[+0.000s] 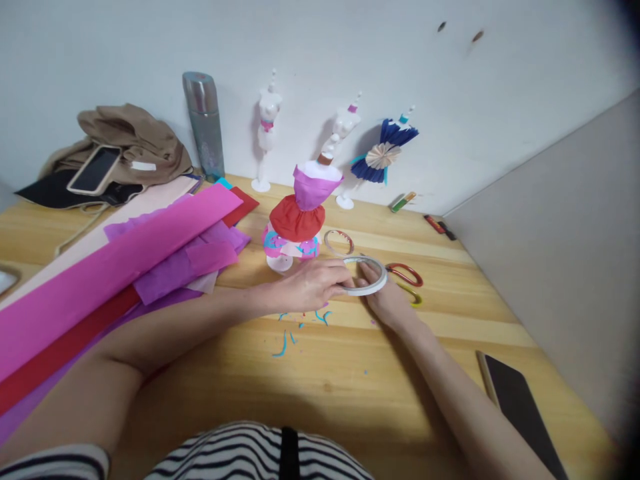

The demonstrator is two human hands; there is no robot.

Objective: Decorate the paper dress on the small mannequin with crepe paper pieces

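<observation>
A white ring-shaped roll of tape [384,280] is between my two hands, just above the table. My left hand [317,283] is closed on its left side, fingertips at the rim. From the right, my right hand [390,300] grips the roll, some fingers showing through its hole. Behind the left hand stands a small dress form [320,172] wearing a purple paper bodice, a red gathered skirt [297,219] and a pink-and-blue lower tier [291,245]. Scissors with a red and a yellow handle [407,273] lie beside the right hand. Another thin tape ring [339,243] rests behind the roll.
Pink, red and purple paper sheets [125,260] cover the left side. At the back are a flask [205,127], a bare dress form [270,110] and a blue-dressed one [385,157]. Blue paper scraps [283,345] lie in front. A dark tablet-like object [520,407] is at right.
</observation>
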